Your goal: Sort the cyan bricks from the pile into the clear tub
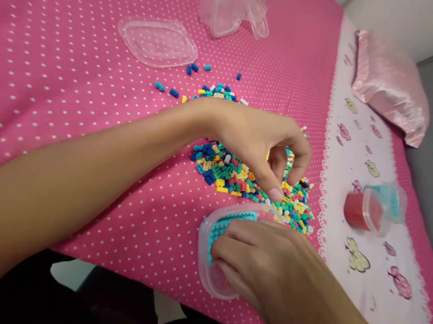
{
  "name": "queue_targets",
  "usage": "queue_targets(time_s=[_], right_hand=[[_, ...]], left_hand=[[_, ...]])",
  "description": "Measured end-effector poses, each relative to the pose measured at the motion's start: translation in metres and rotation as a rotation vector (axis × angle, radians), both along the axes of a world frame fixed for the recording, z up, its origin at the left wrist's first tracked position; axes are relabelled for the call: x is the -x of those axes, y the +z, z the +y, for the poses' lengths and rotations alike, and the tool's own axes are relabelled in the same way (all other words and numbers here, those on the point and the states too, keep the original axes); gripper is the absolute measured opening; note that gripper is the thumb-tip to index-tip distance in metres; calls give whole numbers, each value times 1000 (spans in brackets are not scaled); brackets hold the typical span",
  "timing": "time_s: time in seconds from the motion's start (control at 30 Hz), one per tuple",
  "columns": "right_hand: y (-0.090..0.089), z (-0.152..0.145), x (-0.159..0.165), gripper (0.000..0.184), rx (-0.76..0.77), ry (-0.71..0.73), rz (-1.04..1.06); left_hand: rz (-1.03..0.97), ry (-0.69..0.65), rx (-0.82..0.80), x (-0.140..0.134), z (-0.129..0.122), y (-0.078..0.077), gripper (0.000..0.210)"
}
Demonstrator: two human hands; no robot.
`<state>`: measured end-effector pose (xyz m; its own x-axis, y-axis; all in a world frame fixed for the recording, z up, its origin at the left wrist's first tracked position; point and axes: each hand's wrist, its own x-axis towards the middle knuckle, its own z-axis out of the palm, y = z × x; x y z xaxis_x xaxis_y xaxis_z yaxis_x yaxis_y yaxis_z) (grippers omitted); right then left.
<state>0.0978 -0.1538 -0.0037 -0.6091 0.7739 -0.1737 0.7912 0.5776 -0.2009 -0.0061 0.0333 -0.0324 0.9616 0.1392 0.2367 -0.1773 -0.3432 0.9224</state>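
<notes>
My left hand (268, 145) reaches over a heap of small coloured building bricks (235, 172). Its fingers are bent downward, with a gap between thumb and fingers, and no brick shows in them. Nearer to me, my right hand (254, 254) dips into a clear plastic container (204, 235). Turquoise bricks (232, 222) line that container in neat studded rows. The right fingers are pressed together against these rows; whatever sits between the fingertips is hidden. Some pink and yellow bricks show at the container's far side, partly behind the hand.
A clear lid (158, 43) lies beyond the heap, with a few stray blue bricks (174, 93) nearby. Transparent containers (233, 5) stand farther back. Right are a red-filled tub (363, 212) and a turquoise-filled tub (397, 201). A pink cushion (393, 89) rests on the dotted pink cloth.
</notes>
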Motion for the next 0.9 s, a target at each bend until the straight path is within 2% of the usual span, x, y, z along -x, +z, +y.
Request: queue_targets(time_s=[0.23, 0.33, 0.53, 0.7, 0.9], right_hand=[[2, -1, -1, 24, 31, -42, -12], [3, 0, -1, 23, 32, -60, 6], [3, 2, 1, 26, 20, -26, -8], [0, 1, 0, 20, -18, 25, -60], [1, 0, -1, 16, -7, -28, -46]], left_hand=[[24, -82, 4, 0, 2, -1, 32], [25, -69, 8, -1, 2, 0, 33], [19, -59, -13, -1, 1, -1, 31], [24, -23, -13, 0, 2, -2, 34], [21, -58, -16, -1, 2, -2, 31]])
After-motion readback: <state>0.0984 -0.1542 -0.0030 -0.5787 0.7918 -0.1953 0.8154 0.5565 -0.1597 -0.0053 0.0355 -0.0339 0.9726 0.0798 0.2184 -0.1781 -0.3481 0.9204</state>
